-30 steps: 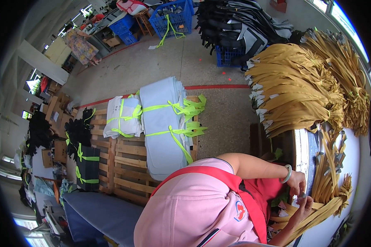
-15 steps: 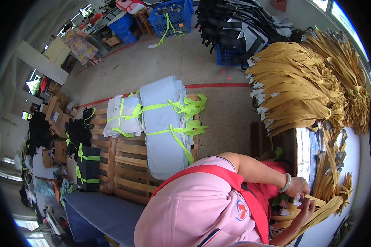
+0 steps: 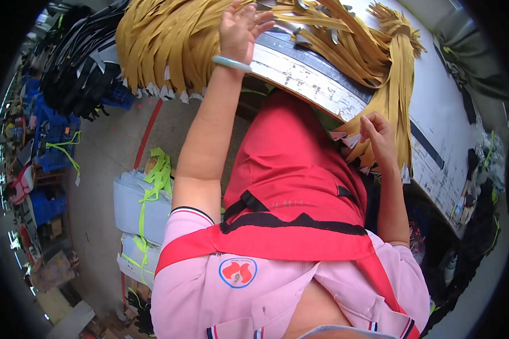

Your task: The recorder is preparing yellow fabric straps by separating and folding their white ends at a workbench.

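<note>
My left hand (image 3: 242, 34), a pale bangle on its wrist, is raised over the table's near edge with the fingers spread. It holds nothing and is beside a large heap of mustard-yellow straps (image 3: 169, 45). My right hand (image 3: 378, 133) is lower, with fingers curled in beside the white-tipped ends of a bundle of yellow straps (image 3: 400, 73). Whatever those fingers pinch, if anything, is too small to tell. Between my hands, loose straps with grey end pieces (image 3: 345, 37) lie on the worn white table (image 3: 300, 70).
At the left are a pile of black straps (image 3: 79, 62) and blue crates (image 3: 56, 138). Grey-blue sheets tied with lime ribbon (image 3: 136, 203) lie at lower left. A dark strip (image 3: 427, 146) crosses the tabletop at right. A bottle (image 3: 450, 265) stands below the table.
My view has swung round to face the table squarely. My hands, close together at the straps before, are now apart; the left has moved away and opened.
</note>
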Action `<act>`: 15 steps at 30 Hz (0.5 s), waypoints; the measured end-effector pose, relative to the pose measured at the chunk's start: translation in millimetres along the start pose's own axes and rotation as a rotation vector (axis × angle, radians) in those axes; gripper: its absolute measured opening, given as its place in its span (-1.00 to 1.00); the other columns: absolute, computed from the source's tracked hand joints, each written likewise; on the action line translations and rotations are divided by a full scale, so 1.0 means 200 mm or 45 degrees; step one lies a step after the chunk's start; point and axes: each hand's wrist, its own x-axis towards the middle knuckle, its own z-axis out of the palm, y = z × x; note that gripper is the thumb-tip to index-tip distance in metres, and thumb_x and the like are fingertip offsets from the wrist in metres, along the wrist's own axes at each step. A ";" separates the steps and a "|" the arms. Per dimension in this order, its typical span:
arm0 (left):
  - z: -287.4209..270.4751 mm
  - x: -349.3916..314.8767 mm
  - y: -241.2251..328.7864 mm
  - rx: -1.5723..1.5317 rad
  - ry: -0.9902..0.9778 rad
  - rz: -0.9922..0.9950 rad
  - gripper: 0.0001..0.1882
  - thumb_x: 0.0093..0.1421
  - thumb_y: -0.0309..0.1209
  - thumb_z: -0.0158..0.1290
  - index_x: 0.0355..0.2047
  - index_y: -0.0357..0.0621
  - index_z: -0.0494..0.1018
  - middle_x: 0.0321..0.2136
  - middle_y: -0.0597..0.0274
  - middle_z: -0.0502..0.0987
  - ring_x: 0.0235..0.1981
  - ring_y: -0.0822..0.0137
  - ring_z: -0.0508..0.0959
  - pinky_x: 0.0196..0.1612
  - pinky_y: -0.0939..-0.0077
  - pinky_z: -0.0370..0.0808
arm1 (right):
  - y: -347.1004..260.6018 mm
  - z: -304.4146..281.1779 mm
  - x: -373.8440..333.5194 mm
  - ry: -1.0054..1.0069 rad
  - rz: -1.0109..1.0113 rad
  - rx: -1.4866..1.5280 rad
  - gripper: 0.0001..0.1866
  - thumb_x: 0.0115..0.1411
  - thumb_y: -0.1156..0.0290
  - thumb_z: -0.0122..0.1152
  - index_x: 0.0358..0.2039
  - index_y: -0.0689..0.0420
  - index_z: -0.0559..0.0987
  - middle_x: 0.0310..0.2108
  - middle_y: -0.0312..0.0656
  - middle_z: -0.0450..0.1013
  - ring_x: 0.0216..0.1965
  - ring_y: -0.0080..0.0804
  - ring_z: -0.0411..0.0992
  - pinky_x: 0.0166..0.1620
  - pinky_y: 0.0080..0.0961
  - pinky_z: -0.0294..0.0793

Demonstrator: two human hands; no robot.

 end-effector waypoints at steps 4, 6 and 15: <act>0.00 -0.21 -0.19 0.398 -0.120 -0.335 -0.79 0.35 -0.45 -0.02 -0.07 -0.26 0.46 -0.21 0.10 0.58 -0.21 0.26 0.64 -0.17 0.46 0.62 | 0.09 -0.14 -0.16 0.204 0.074 -0.042 -0.77 0.32 0.27 0.17 -0.40 0.15 0.49 -0.56 -0.41 0.38 -0.56 -0.72 0.31 -0.47 -0.74 0.29; 0.03 -0.45 -0.38 0.562 -0.299 -0.692 -0.81 0.33 -0.45 0.02 -0.14 -0.28 0.53 -0.30 0.17 0.61 -0.29 0.37 0.63 -0.27 0.58 0.59 | 0.11 -0.17 -0.23 0.247 0.116 -0.049 -0.76 0.32 0.27 0.17 -0.40 0.16 0.50 -0.57 -0.41 0.37 -0.56 -0.73 0.31 -0.47 -0.74 0.29; 0.24 -0.88 -0.85 1.285 -0.885 -0.706 -0.55 0.10 -0.19 0.21 -0.14 -0.32 0.53 -0.23 -0.23 0.58 -0.15 -0.10 0.58 -0.09 0.22 0.51 | 0.11 0.01 -0.15 0.084 0.096 -0.239 -0.84 0.32 0.37 0.14 -0.33 0.21 0.53 -0.54 -0.38 0.41 -0.60 -0.71 0.32 -0.53 -0.72 0.28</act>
